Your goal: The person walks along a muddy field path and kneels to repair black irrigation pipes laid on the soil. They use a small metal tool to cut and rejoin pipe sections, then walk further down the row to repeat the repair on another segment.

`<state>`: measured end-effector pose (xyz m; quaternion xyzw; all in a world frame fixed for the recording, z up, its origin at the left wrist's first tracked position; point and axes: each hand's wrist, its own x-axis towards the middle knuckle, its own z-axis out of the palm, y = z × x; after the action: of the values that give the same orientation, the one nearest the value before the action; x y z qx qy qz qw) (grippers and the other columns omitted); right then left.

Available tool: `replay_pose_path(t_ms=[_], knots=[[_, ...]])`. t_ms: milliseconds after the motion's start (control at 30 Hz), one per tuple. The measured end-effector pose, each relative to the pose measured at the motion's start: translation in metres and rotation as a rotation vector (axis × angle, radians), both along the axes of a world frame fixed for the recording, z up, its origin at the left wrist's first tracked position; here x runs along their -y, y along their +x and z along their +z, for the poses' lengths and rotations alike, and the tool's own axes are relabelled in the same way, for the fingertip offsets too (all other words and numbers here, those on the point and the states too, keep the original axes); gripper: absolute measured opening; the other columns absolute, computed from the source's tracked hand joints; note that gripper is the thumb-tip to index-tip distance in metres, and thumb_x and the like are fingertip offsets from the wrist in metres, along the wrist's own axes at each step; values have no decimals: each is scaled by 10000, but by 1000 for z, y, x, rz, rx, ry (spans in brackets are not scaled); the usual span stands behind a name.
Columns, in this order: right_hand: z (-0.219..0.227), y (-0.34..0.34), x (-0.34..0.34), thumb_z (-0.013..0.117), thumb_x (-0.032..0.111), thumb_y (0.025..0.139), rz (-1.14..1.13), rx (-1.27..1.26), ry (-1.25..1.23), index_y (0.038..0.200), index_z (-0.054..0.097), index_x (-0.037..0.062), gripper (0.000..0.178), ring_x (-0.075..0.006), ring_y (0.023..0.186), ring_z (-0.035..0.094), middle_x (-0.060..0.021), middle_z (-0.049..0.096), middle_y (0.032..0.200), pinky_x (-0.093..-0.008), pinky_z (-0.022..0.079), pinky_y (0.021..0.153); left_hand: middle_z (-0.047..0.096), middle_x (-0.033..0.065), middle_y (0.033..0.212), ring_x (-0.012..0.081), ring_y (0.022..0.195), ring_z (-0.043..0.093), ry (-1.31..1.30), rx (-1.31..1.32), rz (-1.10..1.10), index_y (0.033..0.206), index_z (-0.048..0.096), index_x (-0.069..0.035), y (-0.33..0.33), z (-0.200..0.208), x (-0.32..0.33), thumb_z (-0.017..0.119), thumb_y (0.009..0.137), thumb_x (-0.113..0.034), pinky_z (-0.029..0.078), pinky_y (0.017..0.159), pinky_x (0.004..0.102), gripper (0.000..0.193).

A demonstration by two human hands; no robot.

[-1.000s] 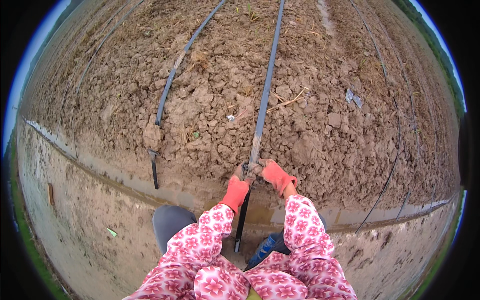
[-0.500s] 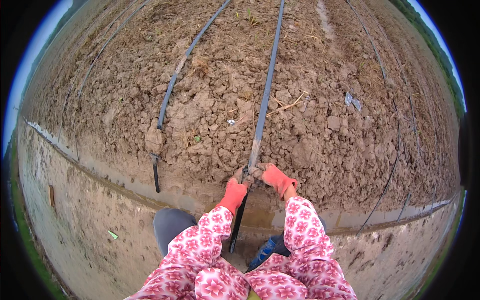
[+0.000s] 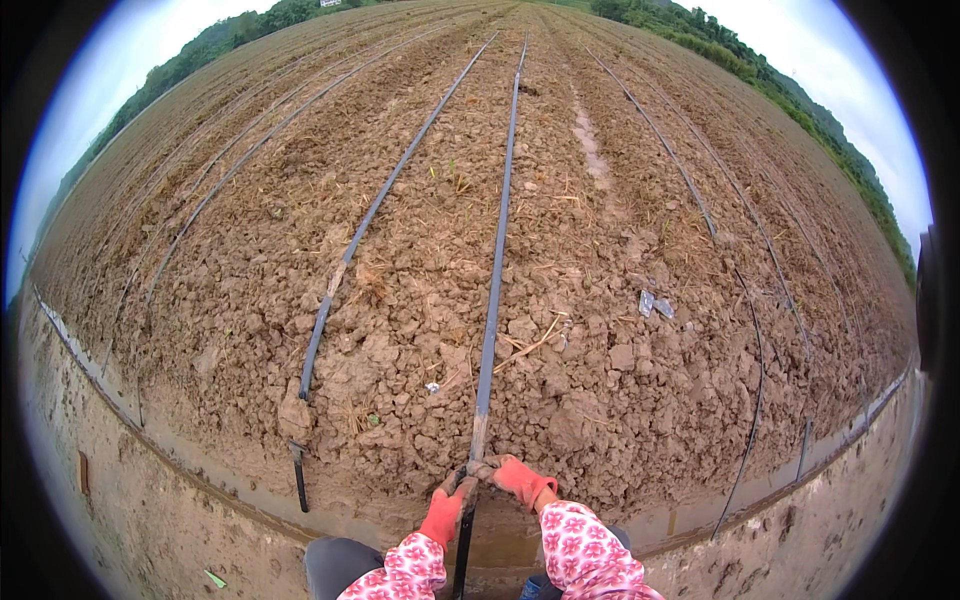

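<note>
Both my hands wear muddy red gloves and meet at the near end of a long flat grey drip hose. A black tube runs from this meeting point down toward my feet. My left hand is closed around the top of the tube. Just above and to the right, my right hand is closed on the mud-smeared end of the hose. Fingers and mud hide the exact joint between hose and tube.
Left of my hands, another drip hose ends on the cloddy soil, above a short black tube. Shiny scraps lie to the right. A muddy water channel crosses before my feet. More hoses run along the field toward trees.
The view has tipped up, bringing sky and the far field into sight, so my hands sit lower in the picture. Both still hold the same place on the hose and tube.
</note>
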<state>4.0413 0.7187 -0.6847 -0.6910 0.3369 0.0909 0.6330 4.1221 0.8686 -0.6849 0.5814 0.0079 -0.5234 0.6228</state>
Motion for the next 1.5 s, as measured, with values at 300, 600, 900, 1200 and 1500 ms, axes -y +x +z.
replay_pose_path(t_ms=[300, 600, 900, 1200, 1500], knots=[[48, -3, 7, 527, 366, 820, 85, -207, -115, 1054, 578, -44, 475, -315, 861, 581, -203, 624, 926, -342, 449, 753, 559, 52, 792, 180, 677, 523, 303, -151, 123, 1026, 488, -109, -14, -85, 11, 529, 863, -373, 418, 535, 360, 314], [14, -4, 14, 484, 319, 832, 198, -367, -90, 1083, 522, -67, 462, -361, 822, 601, -236, 597, 961, -379, 475, 708, 511, 68, 714, 191, 601, 476, 230, -110, 155, 943, 464, -66, -10, -23, 16, 566, 824, -396, 399, 525, 348, 365], [-3, 5, 11, 474, 305, 831, 259, -399, -119, 1125, 453, -80, 485, -377, 747, 621, -258, 574, 990, -439, 506, 599, 593, 51, 829, 174, 708, 566, 192, -322, 232, 977, 546, -82, 3, -52, 16, 536, 860, -294, 453, 614, 314, 242], [25, 2, 7, 458, 296, 843, 175, -414, -59, 1060, 500, -76, 433, -357, 808, 605, -257, 569, 1011, -411, 486, 681, 625, 60, 840, 178, 692, 594, -111, -380, 96, 977, 585, -29, 13, -67, 13, 478, 863, -166, 460, 618, 310, 208], [18, 8, -10, 505, 253, 809, 62, -222, -174, 964, 559, -84, 375, -340, 830, 589, -241, 596, 904, -371, 452, 719, 587, 19, 756, 126, 617, 488, -51, -235, 253, 937, 602, -43, -3, -17, 30, 595, 839, -271, 412, 566, 263, 248]])
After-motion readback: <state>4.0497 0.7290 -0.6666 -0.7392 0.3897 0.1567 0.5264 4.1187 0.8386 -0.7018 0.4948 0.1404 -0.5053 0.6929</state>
